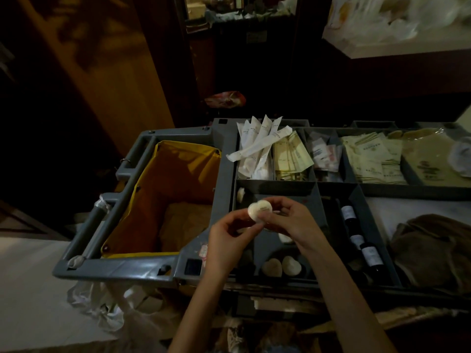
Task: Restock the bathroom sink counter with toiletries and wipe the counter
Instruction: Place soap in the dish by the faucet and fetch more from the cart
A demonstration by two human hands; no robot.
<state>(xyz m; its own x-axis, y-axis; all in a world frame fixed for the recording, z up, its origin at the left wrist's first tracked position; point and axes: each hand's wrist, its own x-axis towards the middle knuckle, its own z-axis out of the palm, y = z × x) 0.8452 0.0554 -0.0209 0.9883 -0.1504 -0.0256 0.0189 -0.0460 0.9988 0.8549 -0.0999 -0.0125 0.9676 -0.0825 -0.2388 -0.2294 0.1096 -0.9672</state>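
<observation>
Hovering near the grey cart's (114,269) front edge, right of its yellow bag (178,169), the left hand (228,242) and right hand (293,225) pinch one small white soap (260,210) together, fingers curled; spare soaps (281,267) lie beneath, dark bottles (371,256) further right.

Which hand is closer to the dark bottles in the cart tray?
Right. The right hand is just left of the dark bottles; the left hand is farther left, beyond the round soap both hold.
</observation>
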